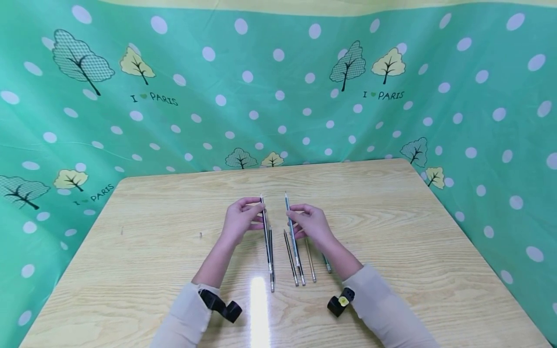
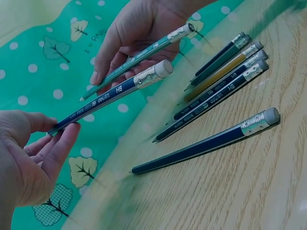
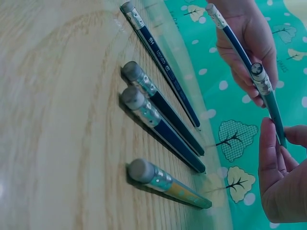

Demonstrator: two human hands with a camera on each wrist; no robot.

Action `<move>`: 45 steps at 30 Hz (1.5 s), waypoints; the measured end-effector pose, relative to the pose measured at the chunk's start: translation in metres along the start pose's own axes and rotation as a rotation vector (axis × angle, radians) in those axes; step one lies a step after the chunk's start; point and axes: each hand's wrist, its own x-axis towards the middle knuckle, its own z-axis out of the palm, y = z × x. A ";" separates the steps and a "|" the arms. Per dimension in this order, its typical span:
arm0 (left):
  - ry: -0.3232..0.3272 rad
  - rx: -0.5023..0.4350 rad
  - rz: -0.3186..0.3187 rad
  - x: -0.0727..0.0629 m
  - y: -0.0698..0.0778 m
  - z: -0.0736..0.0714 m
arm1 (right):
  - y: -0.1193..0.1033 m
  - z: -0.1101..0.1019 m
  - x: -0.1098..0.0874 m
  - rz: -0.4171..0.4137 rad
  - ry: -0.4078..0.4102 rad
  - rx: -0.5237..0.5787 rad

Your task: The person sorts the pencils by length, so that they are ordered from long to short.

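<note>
My left hand (image 1: 238,218) pinches a dark blue pencil (image 2: 110,97) near its pointed end, thumb on one side and fingers on the other. Its white eraser end tilts toward me. A green pencil (image 2: 139,58) is pinched the same way by my right hand (image 1: 311,224). Both pencils are held above the table, apart in the head view. One dark blue pencil (image 2: 201,149) lies on the wood below the left one. To its right rest two more dark pencils (image 1: 290,257), a yellow pencil (image 1: 311,263) and, partly hidden by the right arm, green pencil ends (image 1: 326,264).
The pencils lie on a light wooden table (image 1: 165,270). Behind it hangs a green dotted cloth (image 1: 278,96) with printed trees. A tiny dark speck (image 1: 200,235) sits left of the left hand. Light glares near the front edge.
</note>
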 end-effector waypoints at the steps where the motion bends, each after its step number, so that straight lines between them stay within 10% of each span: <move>1: -0.002 0.004 0.003 0.000 0.000 0.000 | 0.000 0.000 0.000 -0.002 0.000 -0.002; 21: 0.018 0.019 -0.017 0.009 0.002 -0.008 | 0.000 0.001 0.000 -0.007 0.008 -0.008; 45: 0.163 0.110 0.023 0.066 0.030 -0.027 | -0.002 -0.006 0.000 -0.004 -0.005 0.018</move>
